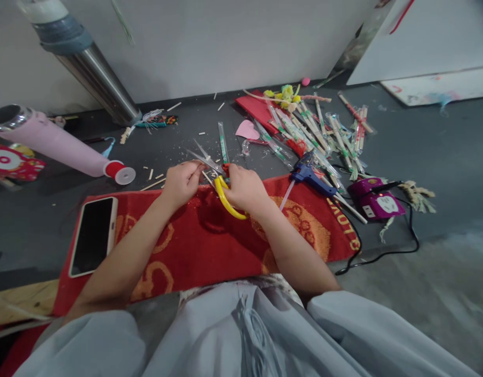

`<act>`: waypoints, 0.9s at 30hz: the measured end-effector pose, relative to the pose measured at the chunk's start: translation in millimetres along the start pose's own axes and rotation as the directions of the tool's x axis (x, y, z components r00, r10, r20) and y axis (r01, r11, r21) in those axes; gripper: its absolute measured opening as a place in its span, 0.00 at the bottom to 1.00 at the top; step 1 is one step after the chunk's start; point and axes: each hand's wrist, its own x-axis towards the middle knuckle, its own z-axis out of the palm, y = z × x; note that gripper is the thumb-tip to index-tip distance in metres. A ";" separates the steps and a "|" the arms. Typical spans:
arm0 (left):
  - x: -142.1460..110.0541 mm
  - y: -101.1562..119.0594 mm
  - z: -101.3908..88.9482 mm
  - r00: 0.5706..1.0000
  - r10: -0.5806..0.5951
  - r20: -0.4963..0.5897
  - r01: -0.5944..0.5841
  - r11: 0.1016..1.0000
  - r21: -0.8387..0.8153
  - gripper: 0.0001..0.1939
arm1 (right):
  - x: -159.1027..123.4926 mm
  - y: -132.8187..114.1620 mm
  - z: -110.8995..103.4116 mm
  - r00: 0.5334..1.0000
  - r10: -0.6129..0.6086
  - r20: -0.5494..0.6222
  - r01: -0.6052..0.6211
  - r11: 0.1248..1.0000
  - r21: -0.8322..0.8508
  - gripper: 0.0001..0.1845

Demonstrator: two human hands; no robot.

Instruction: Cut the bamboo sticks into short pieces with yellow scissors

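In my right hand (247,191) are scissors (222,196) with yellow handles. Their metal blades are spread and point up and to the left. A bit of red shows by the right fingertips; I cannot tell what it is. My left hand (181,183) is closed in a pinch beside the blades, and what it grips is too small to make out. A thin pale stick (208,179) shows between the left fingertips and the scissors. Both hands are over the far edge of a red towel (213,251) with orange patterns. Short pale stick pieces (150,174) lie near the left hand.
A phone (92,235) lies on the towel's left end. Beyond stand a pink tumbler (64,141) and a steel flask (96,73). On the right are a blue glue gun (314,178), a purple power adapter (377,199) with a black cord, and several wrapped chopsticks (343,141).
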 end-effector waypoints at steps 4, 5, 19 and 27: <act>-0.8 -1.9 0.7 1.000 0.022 -0.002 -0.022 1.000 -0.020 0.20 | -0.8 3.9 -2.3 0.998 -0.059 0.024 0.058 0.998 0.020 0.24; -0.9 -2.3 0.9 1.000 0.025 -0.004 -0.025 0.999 -0.026 0.20 | -1.0 4.6 -3.2 0.997 -0.067 0.031 0.067 0.997 0.024 0.24; 2.7 0.7 -2.0 0.998 -0.042 0.041 0.050 0.976 -0.211 0.22 | -1.8 6.1 9.8 0.990 -0.056 -0.129 0.056 0.998 -0.007 0.37; 2.5 -3.2 -4.9 0.983 -0.064 0.174 0.120 0.936 -0.331 0.19 | -2.6 6.8 10.8 0.988 -0.085 -0.126 0.083 0.996 -0.020 0.38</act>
